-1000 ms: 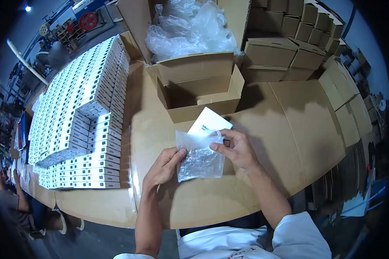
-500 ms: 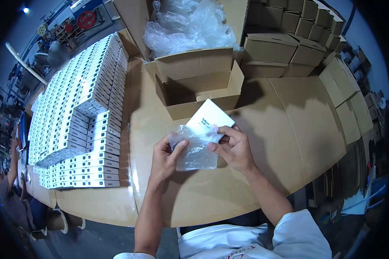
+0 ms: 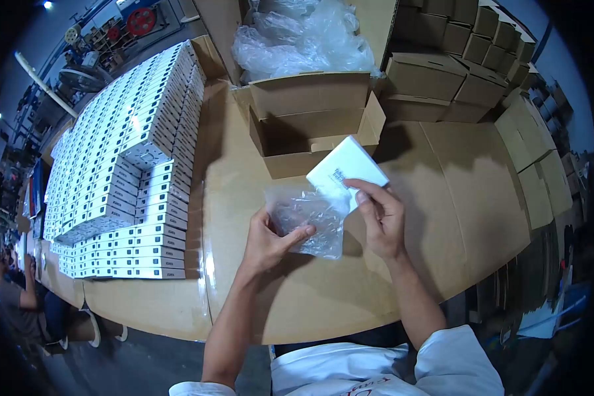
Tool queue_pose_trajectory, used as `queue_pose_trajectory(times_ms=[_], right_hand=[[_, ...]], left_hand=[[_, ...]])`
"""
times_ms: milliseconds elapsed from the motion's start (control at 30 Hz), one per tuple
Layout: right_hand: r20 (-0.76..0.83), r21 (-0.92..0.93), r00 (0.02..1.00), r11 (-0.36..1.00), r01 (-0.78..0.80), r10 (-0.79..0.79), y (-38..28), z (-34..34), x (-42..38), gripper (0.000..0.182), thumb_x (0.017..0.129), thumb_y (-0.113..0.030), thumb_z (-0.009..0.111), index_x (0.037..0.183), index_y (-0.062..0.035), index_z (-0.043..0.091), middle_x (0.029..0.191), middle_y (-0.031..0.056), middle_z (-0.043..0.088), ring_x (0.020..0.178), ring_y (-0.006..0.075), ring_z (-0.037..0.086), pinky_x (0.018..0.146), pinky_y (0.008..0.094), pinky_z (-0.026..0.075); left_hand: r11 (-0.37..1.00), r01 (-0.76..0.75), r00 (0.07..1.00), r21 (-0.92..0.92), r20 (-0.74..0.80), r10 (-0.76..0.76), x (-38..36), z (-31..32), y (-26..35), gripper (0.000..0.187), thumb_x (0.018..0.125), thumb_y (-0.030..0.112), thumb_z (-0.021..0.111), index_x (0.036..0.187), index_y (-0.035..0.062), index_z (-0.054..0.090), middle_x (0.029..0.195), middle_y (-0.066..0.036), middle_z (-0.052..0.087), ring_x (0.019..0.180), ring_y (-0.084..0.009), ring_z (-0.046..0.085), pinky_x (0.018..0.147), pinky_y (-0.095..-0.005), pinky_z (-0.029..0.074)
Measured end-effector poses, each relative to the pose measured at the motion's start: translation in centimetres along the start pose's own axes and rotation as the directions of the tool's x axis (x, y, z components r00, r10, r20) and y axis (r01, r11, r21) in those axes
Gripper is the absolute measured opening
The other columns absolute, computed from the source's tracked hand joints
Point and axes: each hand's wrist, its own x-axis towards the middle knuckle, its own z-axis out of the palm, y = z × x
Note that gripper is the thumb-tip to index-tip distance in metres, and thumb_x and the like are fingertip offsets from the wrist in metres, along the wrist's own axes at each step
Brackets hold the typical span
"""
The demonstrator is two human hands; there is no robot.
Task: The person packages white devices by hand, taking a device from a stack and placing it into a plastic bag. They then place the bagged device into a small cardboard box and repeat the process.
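My left hand [image 3: 270, 241] pinches a clear plastic bag [image 3: 320, 239] between thumb and fingers, its crinkled film hanging over the table. To the right, my right hand [image 3: 381, 221] grips a flat white box [image 3: 351, 166] by its lower right side. A small dark printed code shows on the box's face. The box's lower left corner overlaps the bag's upper edge in this view. Just beyond the white box stands an open cardboard box [image 3: 281, 167], its flaps raised.
Stacked small white boxes [image 3: 112, 178] fill the table's left side. Behind the open box, a large carton [image 3: 376, 30] holds crumpled plastic bags [image 3: 303, 39]. Brown cardboard boxes [image 3: 424, 76] are piled at the back right. Another person [image 3: 21, 297] sits at the far left.
The white box has turned so a different face with a printed code shows, and has moved up and right. My hands have drawn apart, the left keeping the plastic bag.
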Motion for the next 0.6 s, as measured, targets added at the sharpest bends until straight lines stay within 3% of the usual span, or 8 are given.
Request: queue_pose_trajectory(times_ms=[33,100,200,333,600], right_hand=[[-0.077,0.008,0.991,0.994,0.112,-0.111,1.0,-0.2,0.2,0.030,0.097,-0.003,0.060,0.127,-0.0018,0.065,0.114,0.0100,0.068,0.104,0.0154,0.059,0.089,0.0297,0.050],[-0.331,0.260,0.938,0.946,0.195,-0.102,0.5,0.4,0.7,0.057,0.096,-0.004,0.065,0.148,-0.0040,0.041,0.117,0.0143,0.065,0.109,0.0173,0.061,0.092,0.0305,0.051],[-0.223,0.395,0.967,0.896,0.204,-0.122,0.6,-0.9,0.9,0.074,0.093,-0.002,0.070,0.149,-0.0061,0.022,0.118,0.0181,0.063,0.109,0.0195,0.063,0.092,0.0313,0.053],[-0.183,0.431,0.981,0.892,0.136,-0.062,0.9,-0.3,0.4,0.064,0.088,0.001,0.074,0.133,-0.0066,0.030,0.113,0.0181,0.063,0.103,0.0197,0.066,0.088,0.0298,0.055],[-0.047,0.474,0.993,0.873,0.116,-0.106,2.2,0.2,-0.1,0.065,0.082,0.006,0.078,0.128,-0.0062,0.034,0.115,0.0092,0.048,0.111,0.0204,0.061,0.096,0.0341,0.052]], left_hand=[[0.999,-0.006,1.000,0.043,0.016,0.005,0.0,-0.1,-0.2,0.044,0.077,0.012,0.088,0.113,0.0003,0.065,0.102,-0.007,0.071,0.094,-0.0150,0.066,0.085,-0.0317,0.054],[0.992,-0.019,0.999,0.128,0.047,0.013,0.0,-0.5,-0.6,0.042,0.077,0.010,0.088,0.111,0.0004,0.066,0.102,-0.007,0.071,0.094,-0.0144,0.066,0.085,-0.0315,0.054],[0.996,0.018,0.997,0.082,0.068,-0.024,-0.2,0.1,-0.4,0.041,0.076,0.008,0.088,0.110,0.0001,0.066,0.100,-0.006,0.071,0.093,-0.0138,0.067,0.084,-0.0303,0.055],[0.993,0.001,0.995,0.116,0.095,-0.012,-0.2,0.5,-0.3,0.042,0.076,0.008,0.089,0.110,0.0000,0.066,0.099,-0.006,0.071,0.091,-0.0133,0.067,0.083,-0.0298,0.055],[0.991,0.034,0.996,0.131,0.081,-0.045,-0.2,0.5,0.1,0.044,0.074,0.009,0.090,0.110,-0.0007,0.066,0.102,-0.007,0.072,0.093,-0.0134,0.067,0.083,-0.0309,0.055]])
